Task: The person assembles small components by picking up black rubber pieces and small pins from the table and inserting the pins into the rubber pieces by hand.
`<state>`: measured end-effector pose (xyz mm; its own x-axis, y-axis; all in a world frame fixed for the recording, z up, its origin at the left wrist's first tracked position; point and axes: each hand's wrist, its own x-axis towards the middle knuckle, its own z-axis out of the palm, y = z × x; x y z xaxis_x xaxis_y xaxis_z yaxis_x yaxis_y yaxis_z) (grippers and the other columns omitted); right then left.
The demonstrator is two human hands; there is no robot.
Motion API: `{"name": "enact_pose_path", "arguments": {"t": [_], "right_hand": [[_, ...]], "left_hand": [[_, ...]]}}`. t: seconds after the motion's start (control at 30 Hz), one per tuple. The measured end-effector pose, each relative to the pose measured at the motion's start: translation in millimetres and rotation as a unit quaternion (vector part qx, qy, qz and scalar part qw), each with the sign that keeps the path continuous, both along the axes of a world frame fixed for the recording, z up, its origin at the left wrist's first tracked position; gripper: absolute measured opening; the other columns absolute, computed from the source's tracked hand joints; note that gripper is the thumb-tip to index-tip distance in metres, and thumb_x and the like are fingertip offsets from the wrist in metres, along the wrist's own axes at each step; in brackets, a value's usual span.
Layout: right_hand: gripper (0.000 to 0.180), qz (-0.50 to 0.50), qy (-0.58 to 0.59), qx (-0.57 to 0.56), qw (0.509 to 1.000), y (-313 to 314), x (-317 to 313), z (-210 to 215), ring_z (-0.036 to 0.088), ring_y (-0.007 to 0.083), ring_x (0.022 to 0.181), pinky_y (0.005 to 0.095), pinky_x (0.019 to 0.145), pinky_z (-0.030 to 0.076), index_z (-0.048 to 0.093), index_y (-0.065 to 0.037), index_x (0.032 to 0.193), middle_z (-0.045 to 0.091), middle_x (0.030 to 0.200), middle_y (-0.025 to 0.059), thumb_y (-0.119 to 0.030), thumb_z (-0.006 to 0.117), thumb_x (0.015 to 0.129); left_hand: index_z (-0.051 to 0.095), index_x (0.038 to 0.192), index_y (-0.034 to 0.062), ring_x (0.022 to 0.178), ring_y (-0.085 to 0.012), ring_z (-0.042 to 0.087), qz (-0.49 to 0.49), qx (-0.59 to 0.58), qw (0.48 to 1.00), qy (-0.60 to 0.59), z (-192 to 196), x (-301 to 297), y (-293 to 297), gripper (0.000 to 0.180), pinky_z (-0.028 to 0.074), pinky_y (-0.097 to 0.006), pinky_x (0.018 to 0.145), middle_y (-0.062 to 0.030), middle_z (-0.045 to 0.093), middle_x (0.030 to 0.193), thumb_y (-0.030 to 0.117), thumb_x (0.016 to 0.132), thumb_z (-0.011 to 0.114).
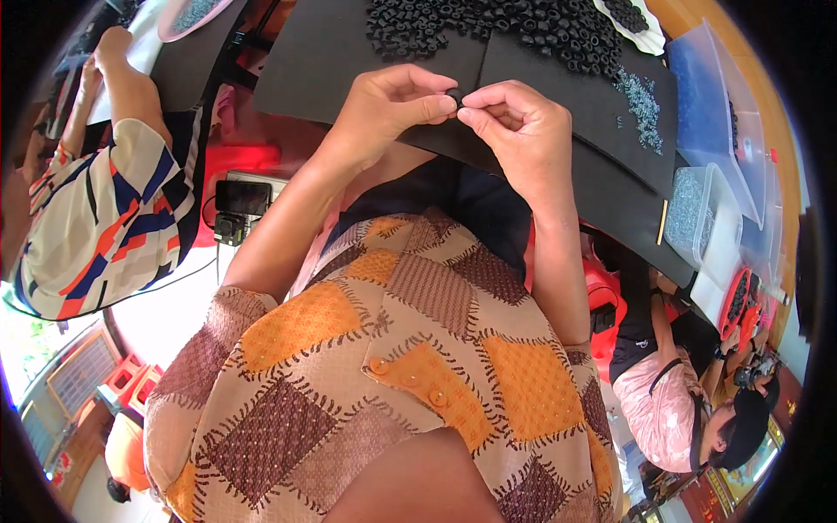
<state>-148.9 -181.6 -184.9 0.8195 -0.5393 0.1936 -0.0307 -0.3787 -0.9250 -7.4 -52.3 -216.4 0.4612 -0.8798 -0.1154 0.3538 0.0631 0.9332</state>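
One small, rounded black piece (454,95) sits between the bare left hand (377,109) and the bare right hand (529,131), above the near part of a flat black worktop (318,61). The left hand's thumb and forefinger pinch it at their tips, leaving no spare gap; the right hand faces it from the other side, about level, its fingers drawn narrowly together at the piece's right edge. Whether these grip it too, or hold something tiny, I cannot tell, nor which way its axis points. To the right, a clear plastic tub (722,213) holds pale blue beads, while a loose scatter of small blue beads (643,109) lies on the worktop, nearer the right hand than the left. Beyond spreads a broad heap of small black ring-shaped pieces (562,39), with a white scalloped dish (654,41) of black pieces at its right.
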Motion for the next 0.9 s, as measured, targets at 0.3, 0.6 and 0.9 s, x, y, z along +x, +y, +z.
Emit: {"name": "enact_pose_path", "arguments": {"t": [0.3, 0.6, 0.9], "right_hand": [[0.009, -0.03, -0.017, 0.044, 0.998, 4.6, 1.2, -11.5, 0.068, 0.0103, 0.073, 0.0236, 0.065, 0.054, 0.068, 0.002, 0.085, 0.069, 0.079, 0.0043, 0.003, 0.074, 0.079], [0.013, -0.023, -0.034, 0.103, 0.994, 5.6, 5.0, -24.4, 0.068, 0.009, 0.076, 0.0222, 0.068, 0.054, 0.064, 0.001, 0.088, 0.069, 0.083, 0.003, 0.006, 0.072, 0.079], [0.016, -0.036, -0.026, 0.087, 0.995, 5.6, 6.0, -31.7, 0.067, 0.0069, 0.077, 0.0215, 0.068, 0.052, 0.064, 0.0, 0.092, 0.069, 0.081, 0.0029, 0.006, 0.072, 0.08]], "left_hand": [[0.07, 0.108, 0.0005, 0.082, -0.0081, 0.065, -0.01, 0.018, 0.993, -0.12, 7.9, 5.5, 2.3, 0.023, 0.052, -0.021, 0.077, -0.0044, 0.071, 0.089, 0.005, 0.085, 0.073], [0.07, 0.106, -0.0013, 0.085, -0.0095, 0.067, -0.017, 0.02, 0.978, -0.207, 0.7, 8.2, 2.1, 0.023, 0.053, -0.023, 0.079, -0.006, 0.072, 0.091, 0.009, 0.086, 0.074], [0.07, 0.104, -0.001, 0.086, -0.0093, 0.067, -0.003, 0.028, 0.969, -0.244, -1.8, 5.4, -1.0, 0.02, 0.054, -0.024, 0.08, -0.0055, 0.071, 0.09, 0.008, 0.086, 0.072]]}}
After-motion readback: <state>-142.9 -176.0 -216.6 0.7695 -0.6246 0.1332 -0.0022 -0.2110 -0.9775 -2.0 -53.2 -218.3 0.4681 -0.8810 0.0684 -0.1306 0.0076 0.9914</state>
